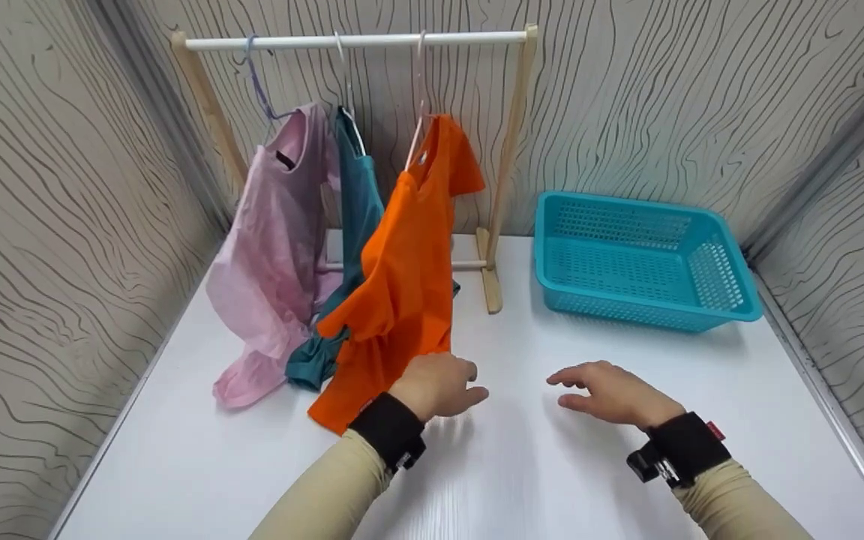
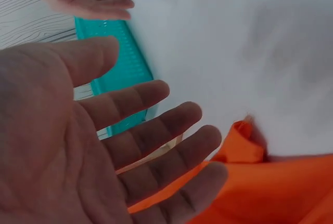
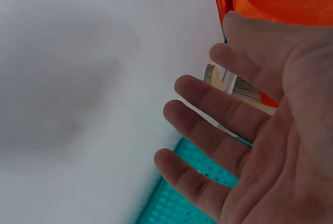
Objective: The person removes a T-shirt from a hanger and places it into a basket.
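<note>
An orange T-shirt (image 1: 409, 262) hangs on a pale hanger (image 1: 415, 142), its lower end spread over the white table. Beside its hem is my left hand (image 1: 438, 384), fingers relaxed and holding nothing; the left wrist view shows the palm bare. My right hand (image 1: 616, 394) hovers over the table in front of the basket, its fingers loosely extended, with nothing in the palm in the right wrist view. Left of the orange shirt hang a teal garment (image 1: 359, 195) on a white hanger and a pink garment (image 1: 274, 240) on a purple hanger (image 1: 258, 82).
The garments hang from the white rod (image 1: 289, 43) of a small wooden rack, whose right foot (image 1: 490, 289) stands on the white table (image 1: 522, 465). At the back right sits a turquoise perforated basket (image 1: 649, 315) with nothing in it. Patterned walls (image 1: 702, 97) enclose the table.
</note>
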Motion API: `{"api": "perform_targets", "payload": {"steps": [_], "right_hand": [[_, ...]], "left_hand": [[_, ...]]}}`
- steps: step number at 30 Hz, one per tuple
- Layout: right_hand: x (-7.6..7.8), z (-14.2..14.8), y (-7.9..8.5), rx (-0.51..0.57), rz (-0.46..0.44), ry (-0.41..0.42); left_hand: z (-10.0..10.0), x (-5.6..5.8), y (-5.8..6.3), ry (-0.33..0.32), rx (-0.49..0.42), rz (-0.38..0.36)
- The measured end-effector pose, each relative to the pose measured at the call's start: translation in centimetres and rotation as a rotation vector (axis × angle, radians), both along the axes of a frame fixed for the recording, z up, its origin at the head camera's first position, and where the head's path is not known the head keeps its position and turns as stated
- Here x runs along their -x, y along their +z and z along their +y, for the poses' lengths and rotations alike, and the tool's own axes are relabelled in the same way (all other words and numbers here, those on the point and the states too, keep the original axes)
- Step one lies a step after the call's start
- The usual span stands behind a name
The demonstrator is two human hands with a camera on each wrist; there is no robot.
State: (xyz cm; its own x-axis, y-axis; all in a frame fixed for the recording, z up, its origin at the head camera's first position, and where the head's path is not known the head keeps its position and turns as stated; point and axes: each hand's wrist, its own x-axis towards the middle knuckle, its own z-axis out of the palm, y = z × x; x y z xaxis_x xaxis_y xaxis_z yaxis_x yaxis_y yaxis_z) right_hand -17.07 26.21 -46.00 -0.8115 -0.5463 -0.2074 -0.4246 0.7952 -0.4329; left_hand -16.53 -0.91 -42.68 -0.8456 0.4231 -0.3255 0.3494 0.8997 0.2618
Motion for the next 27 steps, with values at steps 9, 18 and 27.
{"api": "perform_targets", "payload": {"steps": [9,18,27], "right_hand": [[1.8,-0.8,2.6,-0.049,-0.028,-0.013],[3.9,-2.6,5.7,-0.051,-0.036,-0.008],[5.6,-4.0,7.9,-0.108,-0.031,0.016]], "left_hand": [[-2.1,1.2,9.1,0.076,0.025,0.068],[-5.2,2.9,17.1,0.188,-0.033,0.215],[-7.7,4.8,18.1,0.319,0.052,0.220]]}}
